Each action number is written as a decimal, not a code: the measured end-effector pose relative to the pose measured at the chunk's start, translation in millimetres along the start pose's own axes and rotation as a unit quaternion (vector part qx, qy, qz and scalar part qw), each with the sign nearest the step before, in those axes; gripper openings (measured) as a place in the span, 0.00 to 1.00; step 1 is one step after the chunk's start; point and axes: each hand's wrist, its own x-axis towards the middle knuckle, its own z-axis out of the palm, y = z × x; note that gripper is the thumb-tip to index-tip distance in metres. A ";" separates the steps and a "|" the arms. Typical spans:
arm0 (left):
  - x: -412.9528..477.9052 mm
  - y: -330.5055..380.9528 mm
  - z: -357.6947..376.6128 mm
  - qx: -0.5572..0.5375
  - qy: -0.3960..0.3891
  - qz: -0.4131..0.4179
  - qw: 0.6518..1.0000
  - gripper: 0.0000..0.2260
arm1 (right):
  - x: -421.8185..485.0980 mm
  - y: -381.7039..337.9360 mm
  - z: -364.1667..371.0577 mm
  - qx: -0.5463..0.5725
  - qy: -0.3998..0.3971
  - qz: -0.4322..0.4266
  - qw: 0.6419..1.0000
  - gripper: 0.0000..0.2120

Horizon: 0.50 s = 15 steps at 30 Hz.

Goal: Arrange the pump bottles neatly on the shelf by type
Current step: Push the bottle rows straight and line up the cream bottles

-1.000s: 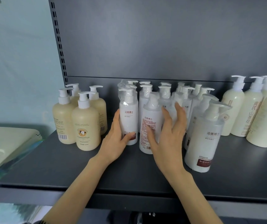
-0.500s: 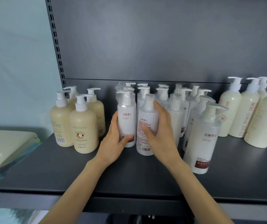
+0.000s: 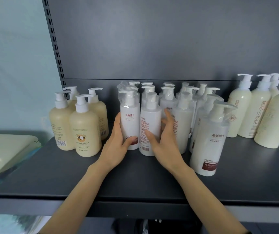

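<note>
Several white wrapped pump bottles stand clustered mid-shelf. My left hand [image 3: 117,144] grips the front-left white bottle [image 3: 129,120], thumb across its dark red label. My right hand [image 3: 163,141] grips the neighbouring white bottle [image 3: 149,125], thumb in front and fingers round its right side. Both bottles stand upright on the dark grey shelf [image 3: 135,179]. One more white bottle [image 3: 209,139] stands forward at the right. Cream-yellow pump bottles [image 3: 84,129] are grouped at the left, and pale cream tall bottles [image 3: 260,112] at the right.
The shelf's slotted upright [image 3: 54,41] and grey back panel [image 3: 169,39] bound the space behind. A pale green plastic object [image 3: 5,149] sits off the shelf's left end. The shelf's front strip lies bare near the edge.
My right hand slid left from the back bottles onto the second front bottle and wrapped round it. The left hand kept its hold. The view shifted slightly.
</note>
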 end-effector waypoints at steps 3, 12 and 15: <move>-0.8 1.3 0.2 0.006 0.003 -0.001 1.000 0.38 | -0.1 -2.4 6.1 -0.048 0.030 0.008 0.998 0.34; -6.4 7.2 0.7 0.034 0.018 -0.002 0.999 0.37 | 10.4 4.8 15.9 -0.101 0.028 0.046 0.993 0.33; -5.9 5.3 0.0 0.040 0.026 0.003 0.999 0.37 | 10.2 7.4 13.3 -0.025 -0.017 0.060 0.998 0.36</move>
